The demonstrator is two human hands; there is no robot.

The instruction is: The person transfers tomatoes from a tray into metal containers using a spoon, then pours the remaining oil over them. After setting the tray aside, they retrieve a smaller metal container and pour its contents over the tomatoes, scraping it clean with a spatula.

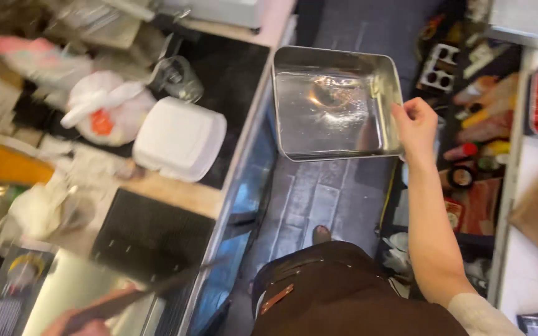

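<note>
Your right hand (416, 126) pinches the right rim of a square steel baking pan (334, 102), fingers closed on its edge at about 3 o'clock of the pan. The pan hangs in the air over the grey floor (309, 205) of the aisle, at 12 o'clock from your brown apron (344, 292); its shiny bottom looks wet or greasy.

Your left hand (73, 323) sits low at 7 o'clock of the view, blurred, closed round a long dark-handled utensil (151, 289) that slants up toward 2 o'clock.

On the tabletop (175, 194) at 10 o'clock: a white lidded container (179, 138), a tied white plastic bag (104, 109) just beside it, a glass jar (175, 78) behind.
</note>
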